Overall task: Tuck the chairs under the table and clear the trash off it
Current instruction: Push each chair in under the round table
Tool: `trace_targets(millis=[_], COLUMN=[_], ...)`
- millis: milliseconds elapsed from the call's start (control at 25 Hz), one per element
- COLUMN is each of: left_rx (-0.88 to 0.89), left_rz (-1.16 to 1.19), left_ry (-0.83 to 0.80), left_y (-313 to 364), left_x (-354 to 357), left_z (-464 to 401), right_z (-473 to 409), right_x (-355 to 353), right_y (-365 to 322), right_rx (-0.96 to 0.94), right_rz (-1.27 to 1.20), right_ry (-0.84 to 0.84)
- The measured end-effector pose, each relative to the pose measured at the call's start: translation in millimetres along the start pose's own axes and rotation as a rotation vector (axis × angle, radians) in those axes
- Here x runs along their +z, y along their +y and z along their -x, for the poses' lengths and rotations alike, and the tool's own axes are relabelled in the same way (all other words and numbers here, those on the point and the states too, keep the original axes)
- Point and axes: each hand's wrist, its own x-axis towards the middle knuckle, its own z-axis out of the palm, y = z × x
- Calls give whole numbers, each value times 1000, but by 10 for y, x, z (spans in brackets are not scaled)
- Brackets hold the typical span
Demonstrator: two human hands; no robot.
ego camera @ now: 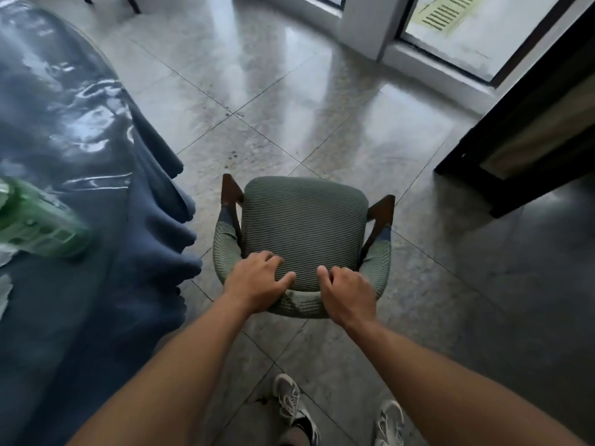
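Note:
A green ribbed-fabric chair point(306, 220) with dark wooden arms stands on the tiled floor right in front of me, apart from the table. Its curved backrest is nearest to me. My left hand point(257, 280) and my right hand point(346, 292) both grip the top of that backrest, fingers curled over it toward the seat. The table point(64, 123) on the left wears a blue cloth under clear plastic. A blurred green packet point(38, 220) and scraps of pale paper point(4, 255) lie on it near the left edge.
Glass doors with white frames point(363, 27) line the far side. A dark wooden frame point(515, 149) stands at the right. Legs of another chair point(128, 1) show at the top left. My two sneakers point(293, 410) are below the chair. Open tiled floor lies beyond it.

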Motion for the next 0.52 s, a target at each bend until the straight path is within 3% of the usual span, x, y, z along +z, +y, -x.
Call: trace_targets(millis=[160, 520], left_rx=[-3, -120], left_rz=[60, 213], left_ry=[-43, 111], left_y=[-4, 346], left_x=[-13, 144], left_z=[-23, 151], right_z=[3, 0], right_x=[0, -56], right_y=[53, 443], right_rx=[-1, -91], right_rz=[-65, -110], right_ry=[24, 15])
